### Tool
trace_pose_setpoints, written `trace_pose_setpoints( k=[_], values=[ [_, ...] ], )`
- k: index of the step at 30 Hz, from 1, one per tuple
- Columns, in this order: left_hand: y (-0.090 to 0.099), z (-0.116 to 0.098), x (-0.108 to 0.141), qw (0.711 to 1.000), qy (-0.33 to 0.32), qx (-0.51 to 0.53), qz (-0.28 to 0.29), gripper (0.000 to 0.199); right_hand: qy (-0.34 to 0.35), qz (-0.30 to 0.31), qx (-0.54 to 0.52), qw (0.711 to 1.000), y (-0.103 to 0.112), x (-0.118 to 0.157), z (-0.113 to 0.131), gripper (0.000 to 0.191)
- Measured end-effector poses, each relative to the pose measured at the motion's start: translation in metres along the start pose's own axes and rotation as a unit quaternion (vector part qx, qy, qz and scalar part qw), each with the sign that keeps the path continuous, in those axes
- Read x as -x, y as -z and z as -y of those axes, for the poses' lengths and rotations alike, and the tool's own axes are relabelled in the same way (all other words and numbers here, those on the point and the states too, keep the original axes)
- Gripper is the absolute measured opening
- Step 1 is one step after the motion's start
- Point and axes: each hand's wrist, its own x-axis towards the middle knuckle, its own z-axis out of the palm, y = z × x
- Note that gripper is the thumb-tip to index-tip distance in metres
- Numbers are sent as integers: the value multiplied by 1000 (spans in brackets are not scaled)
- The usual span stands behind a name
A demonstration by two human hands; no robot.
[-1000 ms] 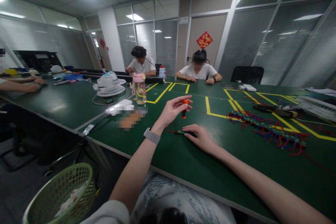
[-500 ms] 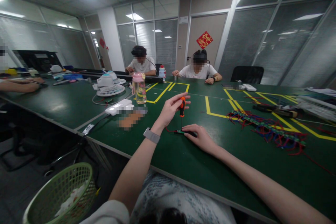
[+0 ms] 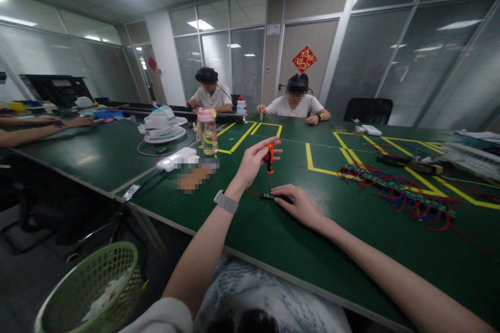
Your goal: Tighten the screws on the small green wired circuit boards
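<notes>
An orange and black screwdriver (image 3: 270, 158) stands upright in the fingers of my left hand (image 3: 253, 161), which wears a grey watch band on its wrist. The thin shaft reaches down to a small green circuit board (image 3: 267, 195) lying on the green table (image 3: 250, 229). A red wire (image 3: 253, 194) runs from the board's left end, below my left hand. My right hand (image 3: 299, 203) rests on the table, its fingertips pressed on the board's right end and on a dark part beside it. What lies beneath those fingers is partly hidden.
To the right lies a bundle of circuit boards with red and blue wires (image 3: 398, 195), near pliers (image 3: 410, 163). At left stand a pink-lidded bottle (image 3: 208, 132), a white power strip (image 3: 177, 159) and white fans (image 3: 162, 127). Two people sit opposite. A green basket (image 3: 94, 281) is below the table's edge.
My left fingers and the screwdriver handle have shifted very slightly, with the shaft still over the board. My right hand stays put. At far left, another person's arm has reached further over the table.
</notes>
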Motion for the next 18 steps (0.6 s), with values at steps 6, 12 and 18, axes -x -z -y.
trace_pose_setpoints(
  k=[6,12,18],
  values=[
    [-2,-2,2,993,-33,-102,-49,34,1,5,4,1000,0,0,0,21],
    [0,-3,1,984,-54,-152,-73,26,2,4,4,1000,1,0,2,21],
    [1,2,-2,999,-2,-4,-32,35,4,4,1,1000,1,0,1,22]
  ],
)
